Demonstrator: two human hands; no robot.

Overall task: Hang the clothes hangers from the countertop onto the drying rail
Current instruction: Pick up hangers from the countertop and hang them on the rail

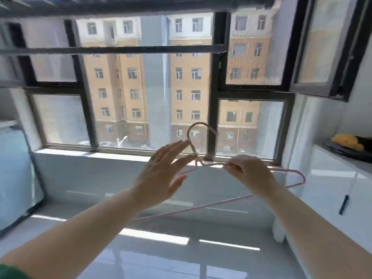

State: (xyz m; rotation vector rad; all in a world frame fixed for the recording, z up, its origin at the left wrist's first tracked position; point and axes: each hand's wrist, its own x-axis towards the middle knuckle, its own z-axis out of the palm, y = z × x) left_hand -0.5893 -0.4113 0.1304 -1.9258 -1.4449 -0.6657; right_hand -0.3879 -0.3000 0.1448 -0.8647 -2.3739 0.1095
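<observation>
A pink wire clothes hanger (195, 156) is held up in the air before the window (213, 97), well below the dark drying rail (120, 50) that crosses the panes. The right hand (249, 174) pinches its upper wire just beside the twisted neck. The left hand (159, 178) is spread open with straight fingers, its fingertips by the neck under the hook. On the white tabletop (332, 160) at the right sits a dark tray (342, 153) with something yellow (346, 140).
</observation>
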